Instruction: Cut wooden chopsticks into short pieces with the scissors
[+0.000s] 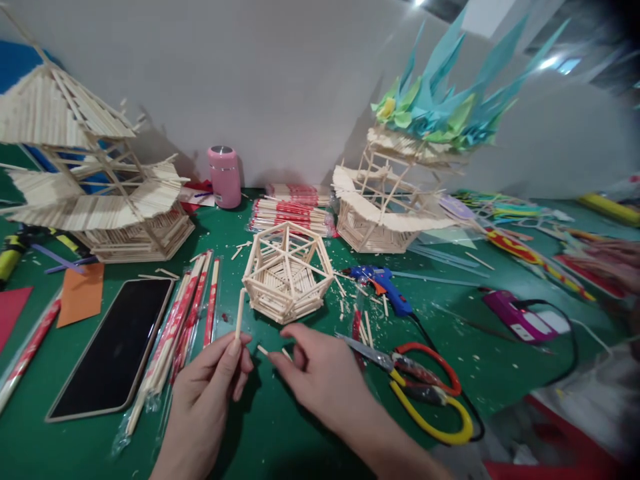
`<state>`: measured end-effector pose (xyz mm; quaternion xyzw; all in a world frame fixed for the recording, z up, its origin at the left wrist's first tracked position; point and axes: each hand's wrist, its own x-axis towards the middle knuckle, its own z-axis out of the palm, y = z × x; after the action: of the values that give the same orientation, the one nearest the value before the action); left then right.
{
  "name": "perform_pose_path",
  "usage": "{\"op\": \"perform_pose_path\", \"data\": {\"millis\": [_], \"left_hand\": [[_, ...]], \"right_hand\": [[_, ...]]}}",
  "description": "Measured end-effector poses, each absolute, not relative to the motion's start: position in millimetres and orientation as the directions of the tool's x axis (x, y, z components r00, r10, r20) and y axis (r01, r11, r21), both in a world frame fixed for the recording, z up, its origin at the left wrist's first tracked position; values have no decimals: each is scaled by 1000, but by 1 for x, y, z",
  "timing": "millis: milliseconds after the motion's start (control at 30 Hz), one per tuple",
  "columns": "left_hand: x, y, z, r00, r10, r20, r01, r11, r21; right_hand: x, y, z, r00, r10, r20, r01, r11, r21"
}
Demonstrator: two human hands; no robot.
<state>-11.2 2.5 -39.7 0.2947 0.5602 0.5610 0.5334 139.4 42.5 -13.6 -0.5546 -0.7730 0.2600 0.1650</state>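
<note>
My left hand [213, 377] is closed, pinching a short wooden stick [240, 313] upright between thumb and fingertips. My right hand [320, 373] is low over the table, thumb and index finger apart, beside a small cut stick piece [263, 350]. Whether the thumb touches that piece I cannot tell. Just beyond both hands stands an open many-sided frame of wooden sticks [287, 307], with spokes across its top. To the right of my right hand lie scissors [430, 393] with red and yellow handles. A blue glue gun [383, 283] rests beyond them.
Stick pagoda models stand at back left [125, 207] and back right [380, 213]. Wrapped chopstick packs [173, 333] and a phone [113, 347] lie at left. A pink flask [225, 177] stands by the wall. A purple device [520, 317] with a cable lies right.
</note>
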Motion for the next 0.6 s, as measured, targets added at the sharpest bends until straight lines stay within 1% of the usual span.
{"op": "perform_pose_path", "data": {"millis": [33, 133, 200, 233, 267, 333, 367, 500, 600], "left_hand": [[-11, 2, -41, -242, 934, -264, -251, 203, 947], [-11, 0, -40, -198, 935, -294, -245, 243, 939], [-9, -2, -39, -189, 911, -365, -292, 303, 907], [-9, -3, -38, -187, 895, -405, -323, 333, 886], [-8, -3, -38, -189, 877, -442, -358, 357, 863], [-7, -4, -39, -183, 857, -482, -405, 381, 831], [-7, -4, -39, -169, 858, -485, -412, 386, 825], [-8, -8, -43, -75, 883, -462, -399, 398, 826], [-9, -10, -46, -52, 874, -482, -415, 420, 807]], "right_hand": [[153, 41, -8, -296, 955, -22, 779, 228, -584], [206, 32, 1, -132, 989, 71, 811, 149, -565], [245, 24, -2, -77, 990, 115, 862, 124, -491], [262, 20, -7, -60, 993, 102, 889, 100, -447], [278, 16, -13, -65, 993, 98, 909, 99, -404], [302, 9, -26, -138, 988, 76, 931, 155, -331], [311, 7, -32, -151, 985, 79, 931, 169, -323], [327, 8, -43, -221, 975, -31, 920, 197, -339], [332, 14, -45, -204, 974, -98, 941, 167, -295]]}}
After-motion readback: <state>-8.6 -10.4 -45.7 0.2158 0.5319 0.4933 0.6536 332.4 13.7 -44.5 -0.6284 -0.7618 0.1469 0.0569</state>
